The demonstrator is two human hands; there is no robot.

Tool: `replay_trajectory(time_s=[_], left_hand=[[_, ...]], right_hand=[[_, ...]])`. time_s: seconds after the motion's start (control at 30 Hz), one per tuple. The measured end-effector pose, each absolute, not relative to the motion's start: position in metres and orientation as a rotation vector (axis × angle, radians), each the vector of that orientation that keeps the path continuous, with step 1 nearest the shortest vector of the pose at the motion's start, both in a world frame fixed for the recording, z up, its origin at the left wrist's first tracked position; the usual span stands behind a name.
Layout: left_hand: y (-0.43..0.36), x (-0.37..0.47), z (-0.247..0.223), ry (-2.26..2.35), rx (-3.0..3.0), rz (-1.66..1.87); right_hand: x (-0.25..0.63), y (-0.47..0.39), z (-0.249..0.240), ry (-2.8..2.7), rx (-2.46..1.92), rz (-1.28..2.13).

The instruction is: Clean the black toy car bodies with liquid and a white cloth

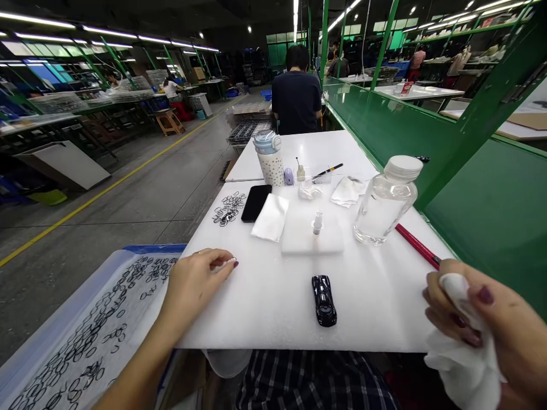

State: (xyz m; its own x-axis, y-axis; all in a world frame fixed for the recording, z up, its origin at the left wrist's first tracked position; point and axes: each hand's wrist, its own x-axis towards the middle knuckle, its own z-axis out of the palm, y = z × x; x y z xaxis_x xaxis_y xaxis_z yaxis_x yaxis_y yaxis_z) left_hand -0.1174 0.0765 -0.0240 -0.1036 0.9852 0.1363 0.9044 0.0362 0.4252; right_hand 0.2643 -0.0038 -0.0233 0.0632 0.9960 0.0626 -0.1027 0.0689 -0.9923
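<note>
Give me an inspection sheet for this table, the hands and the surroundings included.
Surface: white table, glossy-looking.
Job's things: black toy car near the front edge; white cloth in the right hand.
Clutter: phone, tumbler, clear bottle, black rings.
Hands: right grips the cloth; left hand at the table's left side, fingertip item unclear.
Cables: nothing seen on the table.
Surroundings: person ahead, back turned; green partition at right.

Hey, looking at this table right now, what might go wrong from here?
The loose black rings lie close to the table's left edge, so a stray brush of the left hand might knock some off.

The white cloth hanging from the right hand could snag the red tool nearby.

The glossy black toy car might pick up smudges from bare fingers.
</note>
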Motion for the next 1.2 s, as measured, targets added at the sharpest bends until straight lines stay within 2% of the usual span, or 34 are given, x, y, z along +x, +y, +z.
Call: replay_trajectory(time_s=[0.1, 0.27, 0.37, 0.5, 0.63, 0.87, 1.03, 1.13, 1.2], left_hand=[[0.048, -0.088, -0.025, 1.839, 1.657, 0.998], [0.019, -0.015, -0.033, 0.992, 0.870, 1.160], [0.013, 0.013, -0.039, 0.703, 0.524, 1.111], [0.008, 0.021, -0.046, 0.681, 0.443, 1.083], [0.005, 0.018, -0.048, 0.661, 0.429, 1.082], [0.006, 0.022, -0.046, 0.672, 0.390, 1.109], [0.004, 0.021, -0.047, 0.660, 0.369, 1.121], [0.005, 0.021, -0.048, 0.641, 0.392, 1.107], [0.005, 0.022, -0.047, 0.625, 0.397, 1.112]], right_hand=[[0.255, -0.012, -0.046, -0.986, -1.078, 1.393], [0.218, -0.021, -0.041, -0.910, -1.262, 1.551], [0.201, -0.022, -0.037, -1.166, -1.281, 1.408], [0.192, -0.021, -0.042, -1.377, -1.348, 0.869], [0.182, -0.013, -0.038, -1.622, -1.056, 0.473], [0.157, -0.005, -0.027, -1.778, -0.949, 0.190], [0.176, -0.007, -0.019, -1.998, -0.952, 0.077], [0.183, -0.005, -0.014, -1.930, -1.028, -0.073], [0.179, -0.003, -0.013, -1.916, -1.003, -0.053]])
